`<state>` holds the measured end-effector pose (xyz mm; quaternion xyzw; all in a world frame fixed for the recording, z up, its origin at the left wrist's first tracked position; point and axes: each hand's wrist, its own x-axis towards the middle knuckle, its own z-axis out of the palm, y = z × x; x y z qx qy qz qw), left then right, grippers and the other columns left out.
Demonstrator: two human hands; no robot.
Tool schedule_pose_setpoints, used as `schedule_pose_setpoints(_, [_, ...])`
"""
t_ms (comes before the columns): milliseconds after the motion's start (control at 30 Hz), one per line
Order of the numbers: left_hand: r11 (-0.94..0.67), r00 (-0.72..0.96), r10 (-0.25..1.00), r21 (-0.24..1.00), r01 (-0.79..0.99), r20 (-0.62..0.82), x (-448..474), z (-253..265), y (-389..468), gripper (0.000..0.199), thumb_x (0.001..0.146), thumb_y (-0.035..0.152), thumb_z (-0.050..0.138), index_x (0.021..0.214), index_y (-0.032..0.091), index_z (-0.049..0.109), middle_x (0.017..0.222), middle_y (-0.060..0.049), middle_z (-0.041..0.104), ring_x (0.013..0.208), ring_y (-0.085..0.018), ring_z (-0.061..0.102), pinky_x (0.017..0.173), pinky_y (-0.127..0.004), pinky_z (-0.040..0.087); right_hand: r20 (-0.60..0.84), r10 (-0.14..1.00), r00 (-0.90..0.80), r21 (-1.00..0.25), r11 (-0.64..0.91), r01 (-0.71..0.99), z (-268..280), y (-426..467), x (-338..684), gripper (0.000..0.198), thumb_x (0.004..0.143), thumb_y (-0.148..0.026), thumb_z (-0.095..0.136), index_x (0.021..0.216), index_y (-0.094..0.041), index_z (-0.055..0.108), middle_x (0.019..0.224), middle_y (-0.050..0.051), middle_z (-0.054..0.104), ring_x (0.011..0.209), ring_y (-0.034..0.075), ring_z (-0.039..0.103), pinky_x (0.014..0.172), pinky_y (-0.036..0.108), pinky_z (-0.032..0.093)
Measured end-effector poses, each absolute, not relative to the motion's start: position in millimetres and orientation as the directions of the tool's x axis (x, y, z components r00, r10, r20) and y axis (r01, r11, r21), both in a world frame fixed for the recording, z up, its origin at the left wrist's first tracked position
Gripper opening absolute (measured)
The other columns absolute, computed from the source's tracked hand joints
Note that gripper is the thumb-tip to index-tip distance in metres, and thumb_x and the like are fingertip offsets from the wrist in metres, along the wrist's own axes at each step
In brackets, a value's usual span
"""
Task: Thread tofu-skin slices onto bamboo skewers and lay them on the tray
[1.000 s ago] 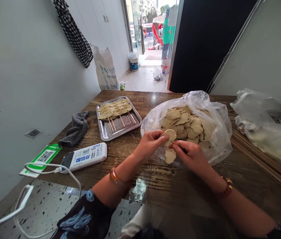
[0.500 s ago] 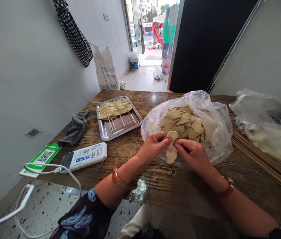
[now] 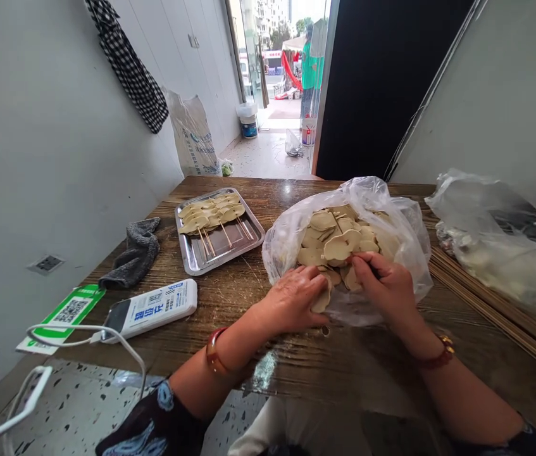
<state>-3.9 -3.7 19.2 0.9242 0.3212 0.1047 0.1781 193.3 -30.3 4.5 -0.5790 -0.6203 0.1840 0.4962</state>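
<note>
My right hand pinches a thin wooden skewer whose shaft is mostly hidden; a flat, beige, wavy-edged slice is threaded on it, and its tip shows above. This hand is over the front of a clear plastic bag filled with similar slices. Lower and to the left, my left hand is closed on the edge of another slice by the bag's front rim. On a metal tray to the left lie several skewers loaded with such slices, their bare sticks towards me.
Bare wooden sticks lie in a bundle at the right, beside another plastic bag. At the left are a grey cloth, a white power bank with a cable, and a green QR card. A person stands outside the doorway.
My left hand has let go of the skewered slice and moved lower, onto another slice. The right hand has shifted slightly right, carrying the skewer over the bag. The view has turned slightly.
</note>
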Motion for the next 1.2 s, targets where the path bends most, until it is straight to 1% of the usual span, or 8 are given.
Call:
schedule_pose_setpoints(200, [-0.625, 0.758, 0.648, 0.621, 0.472, 0.076, -10.7, 18.9, 6.6, 0.015, 0.079, 0.028, 0.065, 0.091, 0.019, 0.068, 0.095, -0.007, 0.062, 0.086, -0.019, 0.058, 0.077, -0.029, 0.044, 0.408, 0.904, 0.131, -0.798, 0.283, 0.533, 6.3, -31.7, 190.1, 0.025, 0.089, -0.034, 0.053, 0.084, -0.018, 0.071, 0.067, 0.001, 0.068, 0.062, 0.015, 0.063, 0.055, 0.023, 0.047])
schedule_pose_setpoints(500, [-0.43, 0.639, 0.756, 0.844, 0.322, 0.142, -10.2, 16.8, 10.9, 0.019, 0.082, 0.032, 0.062, 0.075, 0.016, 0.071, 0.08, -0.006, 0.066, 0.075, -0.015, 0.057, 0.07, -0.026, 0.044, 0.438, 0.892, 0.111, -0.773, 0.311, 0.553, 4.2, -31.5, 190.1, 0.025, 0.089, -0.035, 0.053, 0.085, -0.019, 0.071, 0.071, 0.001, 0.071, 0.064, 0.015, 0.063, 0.058, 0.024, 0.049])
schedule_pose_setpoints(667, [-0.043, 0.408, 0.913, 0.999, 0.028, 0.028, -14.2, 16.0, 17.8, 0.029, 0.077, 0.043, 0.065, 0.078, 0.014, 0.064, 0.068, -0.001, 0.059, 0.063, -0.011, 0.053, 0.058, -0.022, 0.045, 0.446, 0.89, 0.095, -0.773, 0.329, 0.542, 6.8, -35.2, 188.1, 0.022, 0.088, -0.033, 0.055, 0.084, -0.019, 0.072, 0.073, 0.001, 0.071, 0.064, 0.015, 0.064, 0.059, 0.023, 0.05])
schedule_pose_setpoints(800, [0.158, 0.334, 0.938, 0.972, -0.173, -0.093, -17.6, 13.8, 22.6, 0.037, 0.071, 0.048, 0.07, 0.079, 0.014, 0.059, 0.072, 0.0, 0.058, 0.061, -0.011, 0.054, 0.057, -0.026, 0.05, 0.439, 0.896, 0.059, -0.774, 0.345, 0.53, 8.2, -38.7, 184.6, 0.023, 0.088, -0.032, 0.055, 0.083, -0.018, 0.072, 0.072, 0.001, 0.071, 0.063, 0.015, 0.064, 0.058, 0.024, 0.05])
schedule_pose_setpoints(900, [0.119, 0.357, 0.931, 0.988, -0.102, -0.075, -16.6, 11.3, 22.6, 0.036, 0.069, 0.042, 0.073, 0.088, 0.013, 0.061, 0.078, -0.002, 0.062, 0.065, -0.012, 0.057, 0.06, -0.025, 0.049, 0.445, 0.895, 0.038, -0.765, 0.358, 0.535, 8.1, -39.3, 183.1, 0.022, 0.088, -0.032, 0.055, 0.084, -0.019, 0.072, 0.072, 0.001, 0.071, 0.062, 0.015, 0.063, 0.058, 0.024, 0.05])
schedule_pose_setpoints(1000, [-0.094, 0.381, 0.924, 0.988, 0.126, 0.039, -14.0, 8.1, 21.0, 0.035, 0.065, 0.022, 0.074, 0.098, 0.014, 0.064, 0.088, -0.005, 0.066, 0.077, -0.015, 0.059, 0.069, -0.026, 0.048, 0.446, 0.894, 0.036, -0.762, 0.358, 0.539, 8.4, -38.8, 182.8, 0.022, 0.088, -0.031, 0.055, 0.083, -0.019, 0.072, 0.07, 0.001, 0.071, 0.061, 0.015, 0.063, 0.057, 0.023, 0.049])
schedule_pose_setpoints(1100, [-0.344, 0.401, 0.9, 0.847, 0.406, 0.173, -12.6, 6.0, 20.3, 0.025, 0.064, 0.008, 0.065, 0.087, 0.017, 0.067, 0.085, -0.004, 0.066, 0.081, -0.016, 0.057, 0.075, -0.028, 0.045, 0.446, 0.894, 0.046, -0.762, 0.353, 0.543, 9.6, -38.7, 183.0, 0.022, 0.087, -0.031, 0.055, 0.082, -0.018, 0.072, 0.069, 0.001, 0.071, 0.06, 0.015, 0.063, 0.057, 0.023, 0.049])
schedule_pose_setpoints(1200, [-0.444, 0.416, 0.876, 0.743, 0.501, 0.243, -14.6, 6.8, 22.0, 0.011, 0.067, 0.008, 0.059, 0.07, 0.017, 0.064, 0.072, -0.001, 0.06, 0.072, -0.014, 0.053, 0.071, -0.027, 0.042, 0.446, 0.894, 0.044, -0.76, 0.352, 0.546, 10.8, -39.4, 183.0, 0.023, 0.087, -0.031, 0.055, 0.081, -0.018, 0.072, 0.069, 0.001, 0.071, 0.06, 0.015, 0.063, 0.058, 0.023, 0.05])
